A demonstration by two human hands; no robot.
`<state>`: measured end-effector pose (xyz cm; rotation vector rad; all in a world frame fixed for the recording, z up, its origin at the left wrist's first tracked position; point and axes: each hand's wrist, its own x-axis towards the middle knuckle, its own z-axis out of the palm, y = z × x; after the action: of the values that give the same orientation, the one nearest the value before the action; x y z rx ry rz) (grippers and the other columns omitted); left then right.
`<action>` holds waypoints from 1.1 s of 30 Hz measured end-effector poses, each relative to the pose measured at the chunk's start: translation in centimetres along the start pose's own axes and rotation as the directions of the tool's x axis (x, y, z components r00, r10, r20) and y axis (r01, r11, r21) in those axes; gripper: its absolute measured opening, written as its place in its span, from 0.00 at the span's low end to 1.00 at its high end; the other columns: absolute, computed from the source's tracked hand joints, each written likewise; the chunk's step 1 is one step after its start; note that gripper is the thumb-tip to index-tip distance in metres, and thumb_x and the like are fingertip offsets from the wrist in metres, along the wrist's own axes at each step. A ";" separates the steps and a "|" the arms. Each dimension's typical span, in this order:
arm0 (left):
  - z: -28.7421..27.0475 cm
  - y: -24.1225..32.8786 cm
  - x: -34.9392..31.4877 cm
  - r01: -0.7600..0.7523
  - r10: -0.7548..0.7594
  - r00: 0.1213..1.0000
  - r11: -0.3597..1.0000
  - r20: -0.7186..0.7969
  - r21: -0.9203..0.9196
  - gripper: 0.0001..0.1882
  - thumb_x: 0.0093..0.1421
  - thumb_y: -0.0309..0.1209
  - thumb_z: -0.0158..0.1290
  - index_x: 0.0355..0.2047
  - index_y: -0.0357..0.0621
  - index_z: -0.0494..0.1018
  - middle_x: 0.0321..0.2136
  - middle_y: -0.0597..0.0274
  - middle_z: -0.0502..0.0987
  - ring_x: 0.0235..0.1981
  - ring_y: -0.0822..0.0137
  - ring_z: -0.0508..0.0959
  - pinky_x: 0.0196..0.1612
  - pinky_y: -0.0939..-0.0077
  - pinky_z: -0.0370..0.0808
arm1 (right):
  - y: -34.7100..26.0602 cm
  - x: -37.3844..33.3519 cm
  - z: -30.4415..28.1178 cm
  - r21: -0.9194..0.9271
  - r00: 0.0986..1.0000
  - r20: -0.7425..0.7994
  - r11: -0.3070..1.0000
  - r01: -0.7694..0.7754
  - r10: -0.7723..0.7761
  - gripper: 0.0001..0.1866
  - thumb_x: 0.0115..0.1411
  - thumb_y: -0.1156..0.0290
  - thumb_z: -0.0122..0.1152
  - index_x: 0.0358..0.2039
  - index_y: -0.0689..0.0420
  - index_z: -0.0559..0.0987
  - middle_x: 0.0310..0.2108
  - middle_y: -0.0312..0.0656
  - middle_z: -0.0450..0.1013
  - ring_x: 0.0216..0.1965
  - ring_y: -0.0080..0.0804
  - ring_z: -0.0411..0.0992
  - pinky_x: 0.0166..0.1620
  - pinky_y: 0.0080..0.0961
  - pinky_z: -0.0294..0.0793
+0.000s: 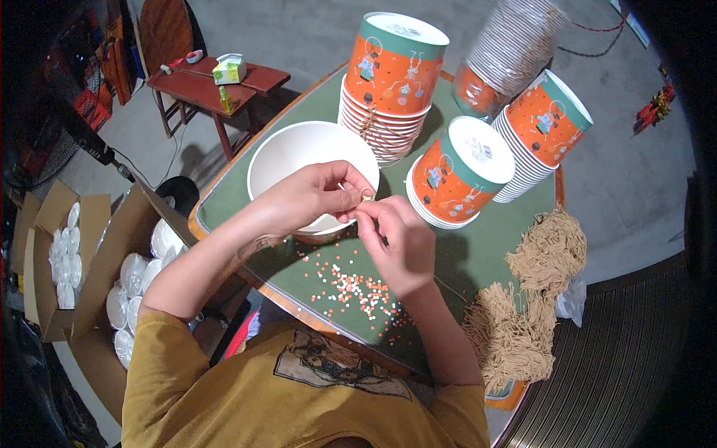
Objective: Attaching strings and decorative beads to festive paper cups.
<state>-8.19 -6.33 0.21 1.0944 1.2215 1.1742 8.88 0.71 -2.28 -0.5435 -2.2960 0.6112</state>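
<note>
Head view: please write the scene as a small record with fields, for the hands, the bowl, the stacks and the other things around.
left hand: pinches a thin string at the white bowl's rim
right hand: fingertips meet the left hand at the same string
white bowl: upright, open, on the green table
stacks of orange paper bowls: upside down, behind the hands
paper dots: scattered on the table, white, orange and green
bundle of tan strings: at the table's right edge
cardboard boxes: on the floor to the left, with white lids inside
</note>
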 end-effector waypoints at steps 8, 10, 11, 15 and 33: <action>-0.2 0.0 -0.5 -0.043 0.044 0.999 0.998 -0.025 0.052 0.11 0.60 0.22 0.51 0.44 0.39 0.69 0.32 0.70 0.72 0.34 0.81 0.70 0.39 0.85 0.69 | 0.3 0.0 -0.4 0.150 0.999 0.044 0.989 -0.019 0.013 0.06 0.58 0.73 0.60 0.36 0.57 0.77 0.31 0.42 0.74 0.30 0.35 0.76 0.34 0.28 0.75; -0.2 -0.3 -0.3 -0.104 0.116 0.991 0.979 -0.061 0.176 0.12 0.60 0.20 0.50 0.44 0.40 0.69 0.32 0.71 0.71 0.35 0.81 0.70 0.40 0.86 0.69 | 0.4 -0.1 -0.4 0.533 0.935 0.122 0.772 -0.346 0.334 0.09 0.60 0.75 0.57 0.41 0.61 0.73 0.27 0.41 0.75 0.26 0.22 0.72 0.31 0.21 0.73; -0.2 -0.3 -0.4 -0.104 0.116 0.991 0.979 -0.061 0.176 0.12 0.60 0.20 0.50 0.44 0.40 0.69 0.32 0.71 0.71 0.35 0.81 0.70 0.40 0.86 0.69 | 0.5 0.0 -0.4 0.534 0.935 0.123 0.772 -0.345 0.334 0.09 0.60 0.75 0.57 0.41 0.61 0.73 0.27 0.41 0.75 0.26 0.22 0.72 0.31 0.21 0.73; 0.3 -0.2 -0.5 -0.149 0.173 0.983 0.950 -0.067 0.274 0.10 0.62 0.22 0.50 0.44 0.39 0.69 0.33 0.71 0.71 0.36 0.80 0.70 0.43 0.85 0.69 | 1.4 0.6 0.4 0.497 0.963 0.045 0.830 -0.254 0.267 0.08 0.59 0.74 0.59 0.38 0.61 0.73 0.26 0.40 0.74 0.23 0.21 0.71 0.27 0.21 0.71; 1.6 0.1 -1.1 -0.324 0.464 0.886 0.627 -0.005 0.708 0.20 0.55 0.17 0.50 0.49 0.42 0.68 0.36 0.57 0.70 0.37 0.62 0.75 0.41 0.70 0.74 | 1.1 1.0 1.4 0.210 0.986 -0.087 0.970 -0.121 0.142 0.07 0.54 0.73 0.64 0.28 0.57 0.73 0.16 0.38 0.66 0.16 0.31 0.67 0.22 0.30 0.67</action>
<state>-6.59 -7.37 0.48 1.9414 1.6993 1.1811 7.48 1.76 -3.28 -0.6158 -2.0838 0.8540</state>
